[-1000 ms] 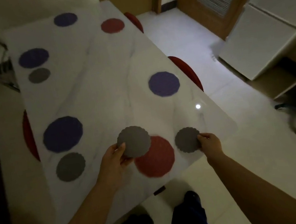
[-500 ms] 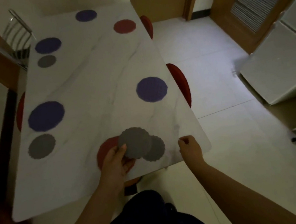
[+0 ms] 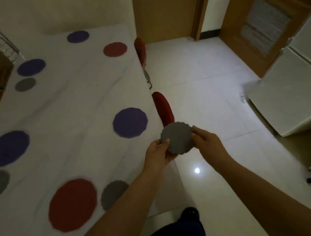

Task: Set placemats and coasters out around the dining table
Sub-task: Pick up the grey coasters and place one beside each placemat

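I have the grey coaster [image 3: 178, 140] held between both hands. My left hand [image 3: 158, 151] curls round its near left edge with the thumb on top, and my right hand [image 3: 207, 140] pinches the right edge between thumb and fingertips. I cannot tell from above whether it is one disc or several stacked. It hangs in the air at the right-hand edge of the table [image 3: 65, 102], partly over the floor, just beside the purple placemat [image 3: 130, 122] and in front of the red chair [image 3: 163, 109]. That placemat has no coaster next to it, so I judge it to be the next spot. The red placemat [image 3: 72, 205] near me has a second coaster [image 3: 114, 193] beside it, half hidden under my left forearm. The main risk I see is a drop: with the disc out past the edge, a loose handover between hands would send it to the tiles. If it is a stack, peeling off the top one could drag another along. Set down hastily, it could lap onto the purple placemat or overhang the edge, since the gap there is narrow.
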